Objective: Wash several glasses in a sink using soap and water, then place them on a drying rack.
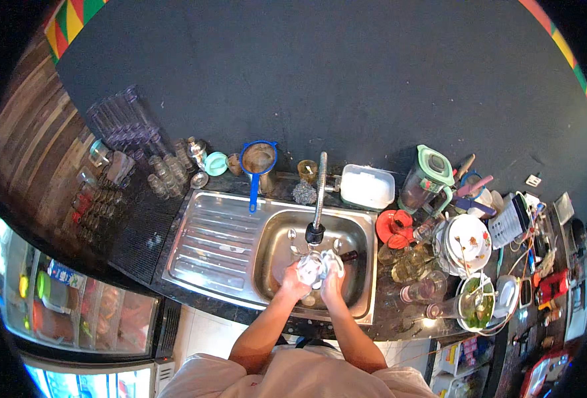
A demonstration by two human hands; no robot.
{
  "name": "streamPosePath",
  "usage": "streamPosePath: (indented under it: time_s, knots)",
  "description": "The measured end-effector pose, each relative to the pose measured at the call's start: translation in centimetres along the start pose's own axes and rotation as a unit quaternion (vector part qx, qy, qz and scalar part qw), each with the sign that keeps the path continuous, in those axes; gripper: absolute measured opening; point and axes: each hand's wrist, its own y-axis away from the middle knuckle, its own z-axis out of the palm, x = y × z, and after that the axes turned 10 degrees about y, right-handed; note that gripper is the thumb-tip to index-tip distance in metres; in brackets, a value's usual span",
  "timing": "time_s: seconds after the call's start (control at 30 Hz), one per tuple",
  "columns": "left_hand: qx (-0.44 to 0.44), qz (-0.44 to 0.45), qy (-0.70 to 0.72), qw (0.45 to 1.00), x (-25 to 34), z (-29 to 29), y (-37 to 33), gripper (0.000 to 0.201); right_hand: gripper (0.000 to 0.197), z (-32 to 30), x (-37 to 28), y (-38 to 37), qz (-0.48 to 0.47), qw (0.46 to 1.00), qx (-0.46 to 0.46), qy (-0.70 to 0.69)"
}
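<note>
The left hand (295,281) has its grip clamped on a clear glassy vessel (310,268); the right hand (333,284) closes its grip on a pale, blurred thing (335,262) beside it. The vessel is over the steel sink (269,262), below 1 black-tipped faucet (319,199).

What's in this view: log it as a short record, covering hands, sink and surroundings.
Left hand: holding a shiny, clear-looking item, exact kind unclear
Right hand: at the item's right side; its exact grip is unclear
Sink: metal basin, beneath both hands
Tap: flexible metal neck, black nozzle above the hands
Left of basin: ridged drainboard
Behind: blue-rimmed strainer, white tub
Right: green-lidded jug, white plates
</note>
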Motion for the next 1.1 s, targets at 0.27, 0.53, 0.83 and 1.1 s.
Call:
streamPosePath:
  time_s: [0.27,0.53,0.83,1.1]
  knots:
    - [0.061,0.086,-0.059,0.993,-1.0,-1.3,-0.3,0.035,0.038,1.9,-0.5,0.4,-0.381,0.851,0.046,0.358]
    - [0.119,0.126,-0.155,0.973,-3.2,-2.3,0.1,0.038,0.032,-0.2,1.6,-3.0,-0.131,0.953,0.101,0.256]
    - [0.074,0.018,-0.049,0.996,-1.4,2.3,-0.8,0.058,0.018,-3.5,0.5,-1.2,-0.176,0.947,-0.002,0.268]
    - [0.125,-0.164,-0.153,0.966,-1.1,1.0,-0.6,0.030,0.022,-5.6,2.1,-6.3,0.193,0.924,-0.276,-0.182]
